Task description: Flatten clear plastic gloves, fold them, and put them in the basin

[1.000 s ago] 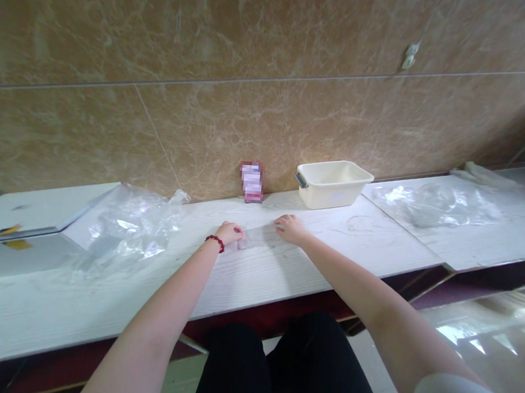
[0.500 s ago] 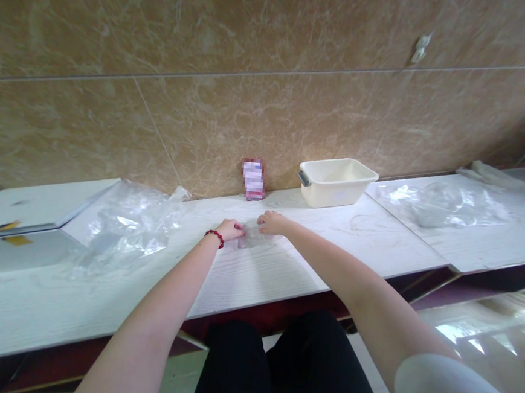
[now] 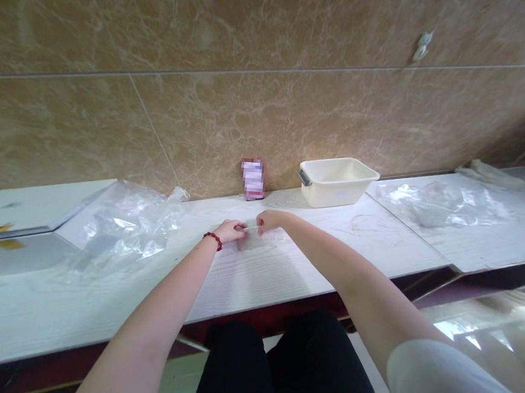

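Note:
My left hand (image 3: 231,231), with a red beaded bracelet at the wrist, pinches the left end of a small clear plastic bag (image 3: 255,240). At the bag's upper right edge, my right hand (image 3: 270,220) has its fingers curled in on the plastic. Between the two hands the bag's top edge shows as a thin pale line, and its lower part hangs over the white wood-grain table (image 3: 260,281). The see-through plastic makes it hard to tell whether anything is inside.
A cream plastic bin (image 3: 335,193) with a grey handle stands by the wall, right of a pixelated card (image 3: 253,180). Crumpled clear plastic (image 3: 128,222) spills from a white box (image 3: 38,209) at left. More clear plastic (image 3: 448,204) and pale cloth-like material (image 3: 487,173) lie at right.
My right hand has turned slightly and its fingers have curled in on the bag. The bag's top edge now shows as a line between my hands. My left hand has barely moved.

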Demonstrator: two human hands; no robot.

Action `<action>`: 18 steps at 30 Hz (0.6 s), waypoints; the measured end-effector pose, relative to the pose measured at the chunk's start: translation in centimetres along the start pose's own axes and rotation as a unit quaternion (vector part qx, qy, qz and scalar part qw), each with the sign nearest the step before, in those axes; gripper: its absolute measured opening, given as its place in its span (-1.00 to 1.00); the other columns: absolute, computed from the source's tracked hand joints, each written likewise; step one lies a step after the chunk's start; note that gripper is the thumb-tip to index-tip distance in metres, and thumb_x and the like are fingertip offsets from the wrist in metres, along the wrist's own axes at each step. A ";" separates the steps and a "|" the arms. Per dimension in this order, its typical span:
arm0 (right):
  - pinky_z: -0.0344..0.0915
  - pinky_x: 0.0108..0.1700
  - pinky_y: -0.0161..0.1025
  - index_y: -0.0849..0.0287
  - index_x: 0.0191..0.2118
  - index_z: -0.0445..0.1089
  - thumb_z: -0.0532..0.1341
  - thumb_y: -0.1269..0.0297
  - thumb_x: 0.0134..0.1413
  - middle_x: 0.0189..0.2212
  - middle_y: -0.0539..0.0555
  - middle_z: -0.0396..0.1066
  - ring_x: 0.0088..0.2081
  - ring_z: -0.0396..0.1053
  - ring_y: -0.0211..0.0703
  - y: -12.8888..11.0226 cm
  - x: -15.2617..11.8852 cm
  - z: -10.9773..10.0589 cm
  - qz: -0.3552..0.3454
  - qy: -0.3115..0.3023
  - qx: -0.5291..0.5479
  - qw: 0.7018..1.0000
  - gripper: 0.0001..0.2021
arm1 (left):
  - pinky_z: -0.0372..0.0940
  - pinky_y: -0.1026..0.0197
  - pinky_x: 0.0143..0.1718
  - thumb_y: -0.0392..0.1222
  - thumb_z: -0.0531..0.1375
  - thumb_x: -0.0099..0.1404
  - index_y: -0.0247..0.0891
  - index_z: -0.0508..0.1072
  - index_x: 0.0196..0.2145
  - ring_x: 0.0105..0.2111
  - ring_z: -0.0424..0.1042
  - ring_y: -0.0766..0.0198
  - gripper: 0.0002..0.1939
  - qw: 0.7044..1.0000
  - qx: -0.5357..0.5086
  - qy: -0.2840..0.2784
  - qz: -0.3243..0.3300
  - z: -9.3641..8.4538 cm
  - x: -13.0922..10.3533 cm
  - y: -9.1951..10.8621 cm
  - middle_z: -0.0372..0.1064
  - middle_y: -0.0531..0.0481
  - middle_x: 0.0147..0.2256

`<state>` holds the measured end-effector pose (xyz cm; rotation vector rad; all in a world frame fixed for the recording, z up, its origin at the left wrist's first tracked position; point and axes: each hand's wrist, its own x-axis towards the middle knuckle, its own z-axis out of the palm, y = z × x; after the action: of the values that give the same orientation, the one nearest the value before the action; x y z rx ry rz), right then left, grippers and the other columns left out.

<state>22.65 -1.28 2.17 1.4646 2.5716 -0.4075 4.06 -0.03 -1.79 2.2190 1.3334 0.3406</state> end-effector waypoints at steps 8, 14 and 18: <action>0.08 -0.48 -0.45 0.19 -0.30 0.37 0.15 0.11 -0.19 -0.38 0.04 0.41 -0.42 0.31 -0.30 -1.4 -1.3 -1.2 0.008 0.039 0.031 0.999 -0.69 | 0.13 0.29 -0.49 -0.10 0.16 -0.12 -0.32 0.42 -0.53 -0.53 0.27 0.30 -0.78 0.991 -0.129 0.010 0.026 0.4 -0.3 1.3 0.34 0.01 -0.57; 0.08 -0.53 -0.49 0.20 -0.31 0.35 0.04 0.19 -0.03 -0.50 -0.01 0.40 -0.61 0.26 -0.43 -1.8 -2.8 -1.4 -0.004 0.079 0.137 0.987 -0.76 | 0.16 0.32 -0.49 0.03 0.09 -0.01 -0.35 0.34 -0.40 -0.51 0.28 0.36 -0.65 0.963 -0.249 0.102 0.026 0.9 -1.4 2.0 0.33 -0.01 -0.47; 0.05 -0.54 -0.48 0.18 -0.36 0.37 0.05 0.17 -0.02 -0.57 -0.03 0.37 -0.60 0.24 -0.41 -2.0 -4.2 -1.4 0.002 0.156 0.136 0.978 -0.76 | 0.13 0.36 -0.58 0.07 0.07 0.02 -0.33 0.31 -0.39 -0.59 0.24 0.41 -0.63 0.945 -0.290 0.146 0.031 0.8 -2.1 3.0 0.29 0.04 -0.53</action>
<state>23.05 -5.25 4.89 1.7490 2.8441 -0.5943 5.66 -3.21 -0.72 1.7534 1.1149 0.9808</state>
